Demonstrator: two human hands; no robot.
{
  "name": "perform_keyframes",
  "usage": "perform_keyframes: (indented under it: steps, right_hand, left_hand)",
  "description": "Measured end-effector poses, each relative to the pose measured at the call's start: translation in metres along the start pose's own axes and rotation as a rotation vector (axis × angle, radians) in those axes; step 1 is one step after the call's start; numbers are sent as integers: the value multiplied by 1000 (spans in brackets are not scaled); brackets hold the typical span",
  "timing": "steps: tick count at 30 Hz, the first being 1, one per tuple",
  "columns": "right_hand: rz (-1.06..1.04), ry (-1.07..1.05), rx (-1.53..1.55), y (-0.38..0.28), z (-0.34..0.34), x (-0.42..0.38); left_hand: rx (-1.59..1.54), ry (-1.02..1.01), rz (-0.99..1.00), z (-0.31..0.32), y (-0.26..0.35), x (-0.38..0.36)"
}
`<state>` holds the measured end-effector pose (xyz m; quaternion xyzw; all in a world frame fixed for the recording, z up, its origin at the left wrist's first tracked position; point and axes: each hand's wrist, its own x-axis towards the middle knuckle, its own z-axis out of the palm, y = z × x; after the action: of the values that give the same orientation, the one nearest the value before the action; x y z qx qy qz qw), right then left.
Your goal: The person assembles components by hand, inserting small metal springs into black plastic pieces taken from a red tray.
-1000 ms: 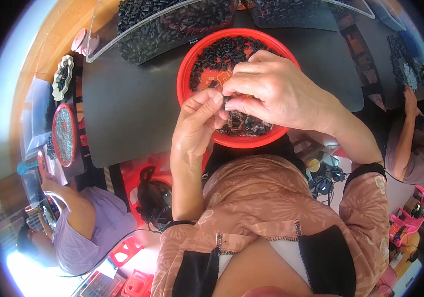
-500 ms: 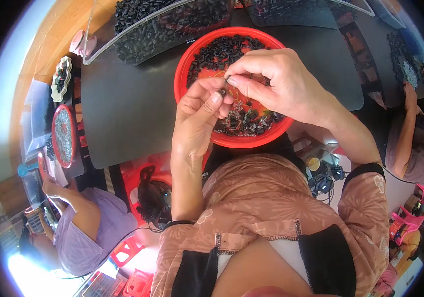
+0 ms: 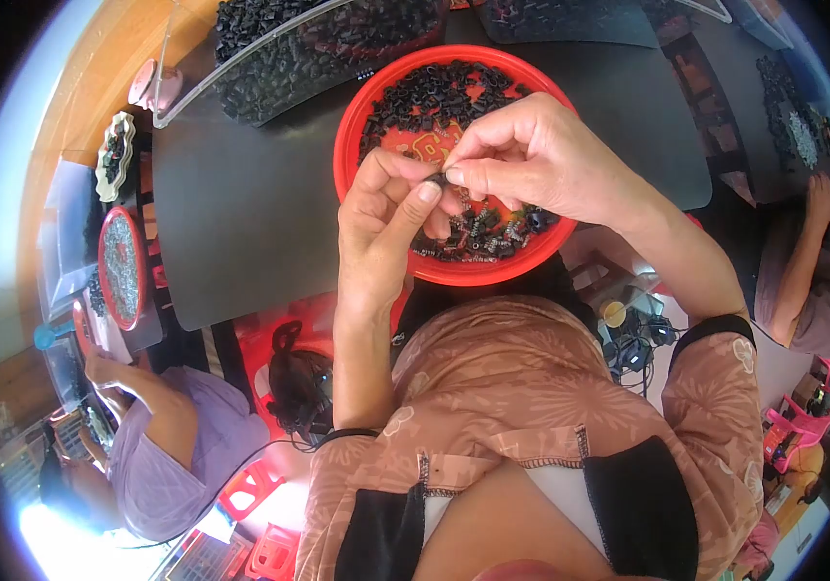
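Above a round red basin (image 3: 345,145), both my hands meet fingertip to fingertip. A small black plastic part (image 3: 436,178) is pinched between the thumb and forefinger of my left hand (image 3: 376,218). My right hand (image 3: 541,165) has its thumb and forefinger pressed together right at that part; whatever is between them is too small and covered to name. Loose black plastic pieces (image 3: 425,97) lie along the basin's far side. Small metal springs (image 3: 481,225) mixed with black parts lie in its near side, partly behind my fingers.
A clear bin (image 3: 328,68) heaped with black pieces stands beyond the basin on the dark table (image 3: 231,213). At left, a person in a purple top (image 3: 183,436) sits near a red tray (image 3: 120,266). Another person's arm (image 3: 802,261) reaches over small parts at right.
My right fingertips have come down to the black part in my left fingers; before, they were slightly above it with a tiny dark piece. The view has shifted slightly.
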<state>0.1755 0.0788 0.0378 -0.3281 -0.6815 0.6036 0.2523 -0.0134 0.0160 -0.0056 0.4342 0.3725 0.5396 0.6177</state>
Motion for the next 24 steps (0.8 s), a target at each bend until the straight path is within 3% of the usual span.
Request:
perform_keyframes:
  steps: [7, 17, 24]
  right_hand:
    - [109, -43, 181, 2, -3, 0]
    - [175, -88, 202, 6, -7, 0]
    - [117, 47, 74, 12, 5, -5]
  left_hand:
    - [87, 8, 19, 1, 2, -3]
    - [205, 93, 14, 15, 3, -9]
    - [347, 105, 92, 16, -15, -6]
